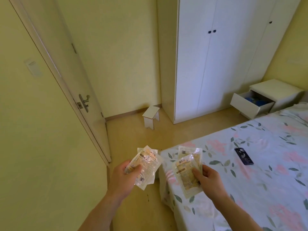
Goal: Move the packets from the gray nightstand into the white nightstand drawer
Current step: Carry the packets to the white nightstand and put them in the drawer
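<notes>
Both forearms reach into the bottom of the head view, each hand carrying part of the load. Nearest the lens, the left hand (126,172) grips a small stack of clear packets (146,164), thumb on top and fingers curled beneath; the stack fans up and to the right, over the bare floor (150,135). Just beside it, the right hand (208,177) pinches a second bunch of packets (188,170) by the lower right edge, long side running roughly away from the person, above the corner of the bed (250,164). How many packets each hand holds is hard to count; at least two show in each.

Everything turns on the white nightstand (280,92), which stands far off at the upper right, against the wall beside the wardrobe (216,55). Its drawer (250,104) is pulled out toward the wardrobe side and already shows something blue inside. From the hands, the drawer lies ahead and to the right, so the right hand is the nearer one, though both are well apart from it. The bed fills the direct line; I judge the way round is the strip of floor between bed and wardrobe.

A low white stool (151,117) sits near the wardrobe corner, left of that strip. A dark phone (244,155) lies on the floral sheet, and an open door (80,80) hangs at left. No gray nightstand is in view.
</notes>
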A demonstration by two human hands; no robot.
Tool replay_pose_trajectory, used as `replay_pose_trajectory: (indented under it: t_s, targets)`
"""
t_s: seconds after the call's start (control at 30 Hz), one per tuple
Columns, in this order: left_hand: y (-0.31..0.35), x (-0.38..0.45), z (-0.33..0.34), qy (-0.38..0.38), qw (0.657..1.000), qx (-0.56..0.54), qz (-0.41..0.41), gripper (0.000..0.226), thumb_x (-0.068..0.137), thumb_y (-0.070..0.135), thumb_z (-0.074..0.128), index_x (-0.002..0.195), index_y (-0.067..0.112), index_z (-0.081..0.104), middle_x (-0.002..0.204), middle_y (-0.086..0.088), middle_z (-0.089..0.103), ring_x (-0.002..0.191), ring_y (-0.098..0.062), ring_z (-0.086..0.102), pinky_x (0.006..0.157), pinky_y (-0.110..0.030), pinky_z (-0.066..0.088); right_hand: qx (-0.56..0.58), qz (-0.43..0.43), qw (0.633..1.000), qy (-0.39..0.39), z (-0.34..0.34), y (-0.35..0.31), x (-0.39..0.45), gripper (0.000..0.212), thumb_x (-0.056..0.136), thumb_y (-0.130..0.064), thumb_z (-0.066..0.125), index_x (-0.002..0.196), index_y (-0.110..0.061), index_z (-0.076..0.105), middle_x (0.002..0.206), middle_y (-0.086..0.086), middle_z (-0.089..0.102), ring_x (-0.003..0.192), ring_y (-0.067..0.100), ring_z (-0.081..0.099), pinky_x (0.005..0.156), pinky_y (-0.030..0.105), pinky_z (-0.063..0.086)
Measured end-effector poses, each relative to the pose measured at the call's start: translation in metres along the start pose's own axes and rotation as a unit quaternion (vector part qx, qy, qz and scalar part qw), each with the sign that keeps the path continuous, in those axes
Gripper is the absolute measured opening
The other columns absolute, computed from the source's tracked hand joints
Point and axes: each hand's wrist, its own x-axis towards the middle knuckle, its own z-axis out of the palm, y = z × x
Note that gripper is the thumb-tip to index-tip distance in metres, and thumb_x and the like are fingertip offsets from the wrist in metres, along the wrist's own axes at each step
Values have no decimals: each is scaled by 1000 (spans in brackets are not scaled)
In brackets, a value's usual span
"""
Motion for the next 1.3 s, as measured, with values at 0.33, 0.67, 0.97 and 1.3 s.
replay_pose_trajectory:
  t_s: [0.33,0.67,0.97,1.3]
  targets:
    - [28,187,-45,35,999,-15,-13,10,97,22,69,97,28,77,91,5,79,84,-14,76,81,-42,62,-28,-23,997,-61,108,-92,179,15,102,-18,60,111,-21,72,95,-5,80,86,14,77,79,40,65]
    - [54,423,-83,-37,999,5,4,11,97,21,69,98,29,77,91,6,79,83,-13,76,72,-33,59,-1,28,999,27,193,-136,337,16,101,-22,62,117,-22,63,97,-2,80,82,16,78,72,39,65]
    - [119,604,-38,-170,983,50,44,12,97,19,69,99,28,77,92,7,79,85,-11,76,70,-29,59,36,65,986,151,198,-164,443,13,102,-21,60,114,-19,64,92,-1,80,80,18,78,73,41,64]
    - [181,783,57,-226,968,101,34,7,93,19,71,94,23,76,90,4,79,86,-18,76,85,-46,60,109,91,962,231,181,-179,629,25,101,-23,63,125,-16,65,92,-2,80,80,18,78,72,39,63]
